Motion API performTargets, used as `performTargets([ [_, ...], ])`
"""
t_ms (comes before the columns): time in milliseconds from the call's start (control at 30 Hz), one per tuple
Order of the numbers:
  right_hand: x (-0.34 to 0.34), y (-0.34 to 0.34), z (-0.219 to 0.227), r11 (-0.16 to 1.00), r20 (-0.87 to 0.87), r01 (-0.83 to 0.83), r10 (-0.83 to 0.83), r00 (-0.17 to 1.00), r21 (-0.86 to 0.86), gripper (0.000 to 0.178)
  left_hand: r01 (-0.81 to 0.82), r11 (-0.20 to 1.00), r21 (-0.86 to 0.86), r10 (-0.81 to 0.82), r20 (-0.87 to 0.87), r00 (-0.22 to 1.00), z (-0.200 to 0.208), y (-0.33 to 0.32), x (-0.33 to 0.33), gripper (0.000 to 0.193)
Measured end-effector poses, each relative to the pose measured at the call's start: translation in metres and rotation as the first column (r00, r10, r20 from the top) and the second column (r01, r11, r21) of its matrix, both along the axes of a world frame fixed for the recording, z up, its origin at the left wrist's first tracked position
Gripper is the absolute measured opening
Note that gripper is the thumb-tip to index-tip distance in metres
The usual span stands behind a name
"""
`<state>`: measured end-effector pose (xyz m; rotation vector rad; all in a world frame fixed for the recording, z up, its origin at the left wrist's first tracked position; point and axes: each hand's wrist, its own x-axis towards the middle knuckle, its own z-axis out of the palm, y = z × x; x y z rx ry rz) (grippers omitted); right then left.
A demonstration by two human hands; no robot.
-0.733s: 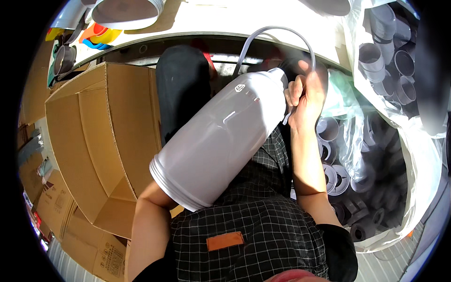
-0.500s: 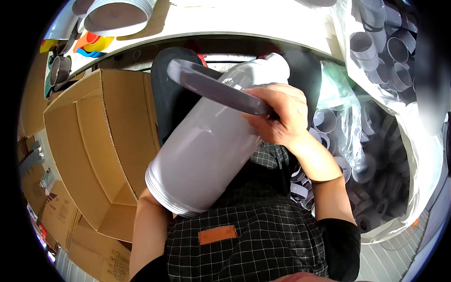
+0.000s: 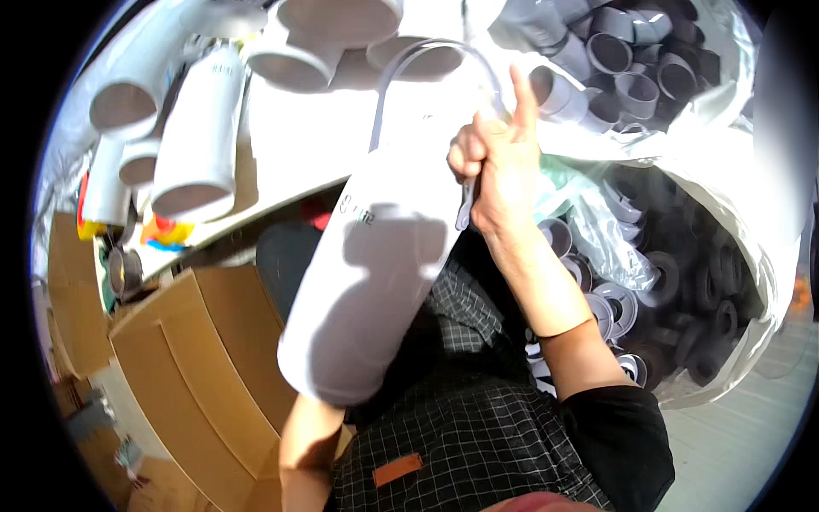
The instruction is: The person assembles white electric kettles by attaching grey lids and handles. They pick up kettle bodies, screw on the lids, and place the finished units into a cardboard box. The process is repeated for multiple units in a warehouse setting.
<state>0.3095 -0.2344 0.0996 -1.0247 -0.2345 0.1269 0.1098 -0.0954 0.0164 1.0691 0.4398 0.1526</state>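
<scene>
The pale bottle-shaped shell [image 3: 375, 273] was glossy, dark-printed, partly shadowed. The right hand [image 3: 497, 162] gripped a curved handle [image 3: 381, 101]; the left hand's hold was hidden.

The large container [image 3: 367, 282] is coloured pale grey-white and is marked with small dark print, while its arched handle [image 3: 435, 43] is tinted grey. The black apron [image 3: 478, 427] is crossed by a thin white grid and broken by an orange-brown patch [image 3: 397, 469]. The carton [image 3: 196, 392] is coloured brown, the tabletop [image 3: 290, 145] white, the cups [image 3: 569, 101] grey; the plastic film [image 3: 554, 183] is tinged green.
</scene>
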Motion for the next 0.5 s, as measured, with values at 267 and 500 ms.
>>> performTargets([
  [267, 0.024, -0.027, 0.04, 0.862, 0.05, 0.293, -0.343, 0.938, 0.413, 0.044, -0.362, 0.926, 0.109, 0.347, 0.139, 0.928, 0.011, -0.001, -0.039, 0.068],
  [500, 0.029, -0.117, -0.005, 0.783, -0.378, -0.466, 0.319, 0.869, -0.411, 0.045, -0.505, 0.861, -0.058, 0.499, 0.288, 0.817, 0.031, 0.059, -0.023, 0.05],
])
